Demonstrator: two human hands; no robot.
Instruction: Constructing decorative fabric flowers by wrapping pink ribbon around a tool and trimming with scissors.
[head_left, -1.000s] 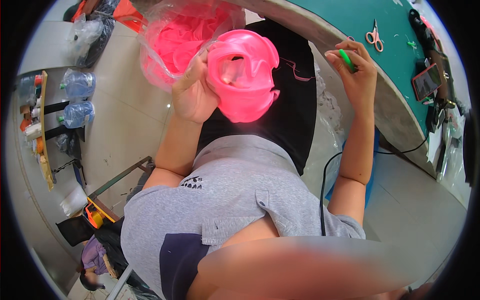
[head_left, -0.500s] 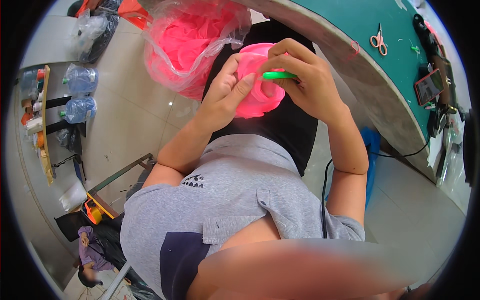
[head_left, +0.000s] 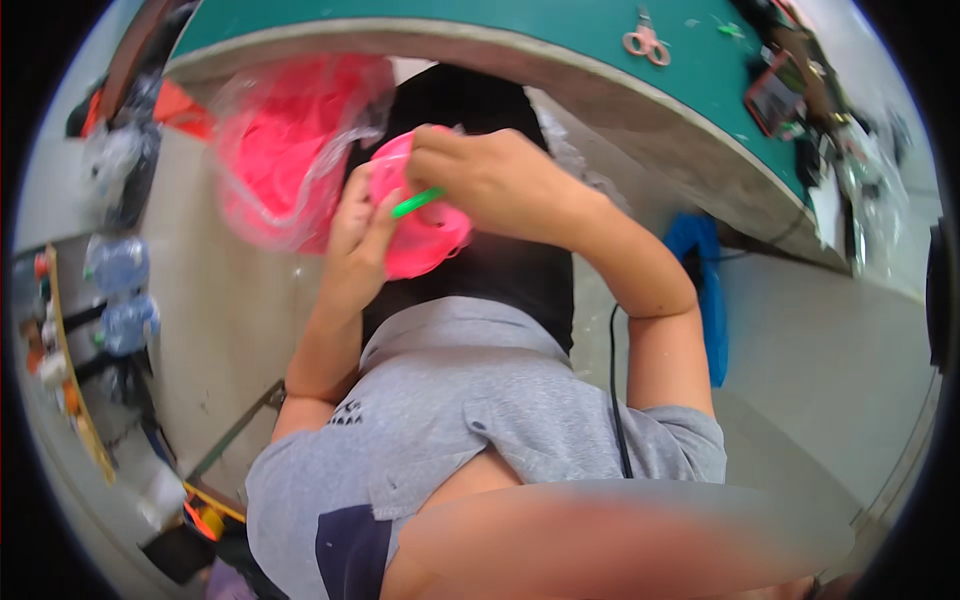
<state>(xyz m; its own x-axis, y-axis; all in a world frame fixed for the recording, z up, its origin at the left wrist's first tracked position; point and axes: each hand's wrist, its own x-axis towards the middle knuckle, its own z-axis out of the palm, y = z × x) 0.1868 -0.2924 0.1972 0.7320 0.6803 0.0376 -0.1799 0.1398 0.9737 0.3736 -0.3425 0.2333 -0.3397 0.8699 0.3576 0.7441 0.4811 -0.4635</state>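
Below green table [head_left: 560, 40]: both hands clasp pink round piece [head_left: 425, 235], wrists bent.

Between our hands we see a glossy pink plastic piece [head_left: 420, 235]; left of them, a clear shiny plastic bag [head_left: 285, 150]; beyond, a matt green tabletop [head_left: 560, 25].

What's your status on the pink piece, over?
Left hand cradles pink piece. Right hand pinches green stick against it. Nothing between them.

Single head-worn fisheye, looking steeply down, close over hands and lap; edges curved.
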